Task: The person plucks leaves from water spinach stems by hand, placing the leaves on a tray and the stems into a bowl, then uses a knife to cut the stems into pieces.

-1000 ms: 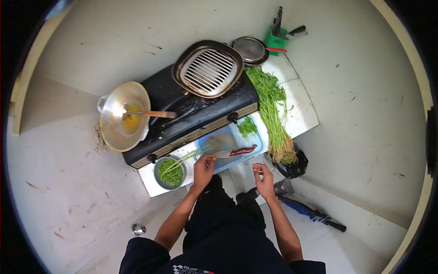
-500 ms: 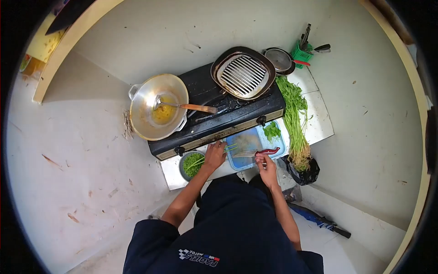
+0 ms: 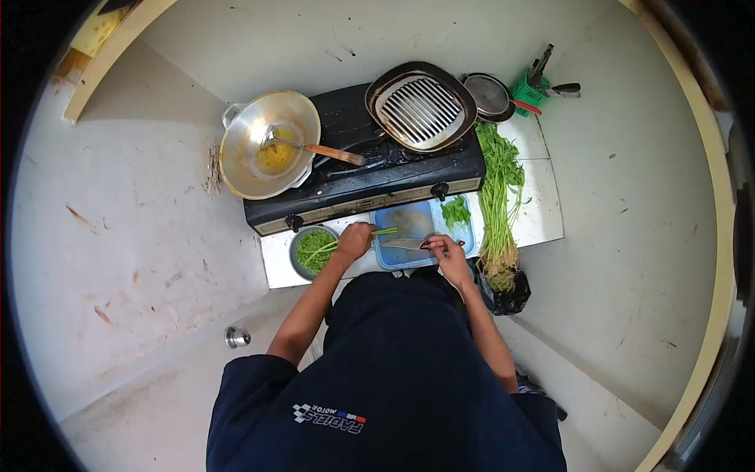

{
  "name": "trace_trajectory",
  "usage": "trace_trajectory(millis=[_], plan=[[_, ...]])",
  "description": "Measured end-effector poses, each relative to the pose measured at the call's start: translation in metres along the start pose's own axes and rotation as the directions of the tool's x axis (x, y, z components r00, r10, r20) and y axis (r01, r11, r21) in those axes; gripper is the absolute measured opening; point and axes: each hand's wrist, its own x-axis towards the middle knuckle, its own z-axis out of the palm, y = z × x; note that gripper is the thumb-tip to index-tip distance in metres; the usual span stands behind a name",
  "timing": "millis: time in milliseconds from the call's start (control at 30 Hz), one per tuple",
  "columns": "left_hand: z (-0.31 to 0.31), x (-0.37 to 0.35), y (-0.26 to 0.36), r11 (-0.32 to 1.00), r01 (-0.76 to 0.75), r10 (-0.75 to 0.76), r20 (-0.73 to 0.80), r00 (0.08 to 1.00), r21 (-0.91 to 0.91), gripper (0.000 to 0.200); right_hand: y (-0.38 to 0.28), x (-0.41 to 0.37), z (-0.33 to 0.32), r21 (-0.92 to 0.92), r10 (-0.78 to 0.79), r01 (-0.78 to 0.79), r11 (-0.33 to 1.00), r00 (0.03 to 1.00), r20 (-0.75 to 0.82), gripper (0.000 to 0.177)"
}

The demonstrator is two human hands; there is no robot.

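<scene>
My left hand (image 3: 356, 241) is closed around a few green stems (image 3: 385, 231), whose ends poke out over a blue plastic tray (image 3: 469, 241). In my right hand (image 3: 451, 259) is a knife (image 3: 403, 244) with a dark red handle, its blade lying low across the tray just below the stem ends. Picked green leaves (image 3: 455, 212) sit in the tray's right part. Left of my left hand stands a grey bowl (image 3: 296, 263) of chopped greens (image 3: 314, 245), with longer stems on top.
Behind the tray is a black stove (image 3: 354, 175) bearing a wok (image 3: 234, 161) with a wooden-handled ladle (image 3: 334, 153) and a grill pan (image 3: 421, 114). Rooted leafy greens (image 3: 497, 197) lie at right above a black plastic bag (image 3: 510, 300). A green basket (image 3: 528, 90) holds utensils.
My right hand has gone from a light fingertip hold to a fuller grip on the knife handle. The stems in my left hand now lie closer together. The view has shifted slightly.
</scene>
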Motion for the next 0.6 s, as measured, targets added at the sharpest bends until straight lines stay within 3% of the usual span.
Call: trace_trajectory(millis=[133, 233, 267, 600], plan=[[-0.031, 0.003, 0.045, 0.978, 0.003, 0.013, 0.072, 0.997, -0.21, 0.027, -0.013, 0.016, -0.007, 0.207, 0.047, -0.059, 0.977, 0.997, 0.063, 0.027], [-0.041, 0.005, 0.074, 0.974, -0.028, 0.034, 0.023, 0.999, -0.224, 0.027, -0.024, 0.031, -0.011, 0.249, 0.069, -0.115, 0.962, 0.98, 0.187, 0.035], [-0.04, 0.006, 0.081, 0.969, -0.025, 0.026, -0.001, 1.0, -0.245, 0.027, -0.014, 0.037, -0.009, 0.34, 0.06, -0.134, 0.931, 0.974, 0.219, 0.04], [-0.029, 0.005, 0.118, 0.957, -0.067, 0.023, -0.155, 0.988, -0.283, 0.028, -0.034, 0.046, -0.023, 0.286, -0.011, -0.056, 0.956, 0.973, 0.228, 0.027]])
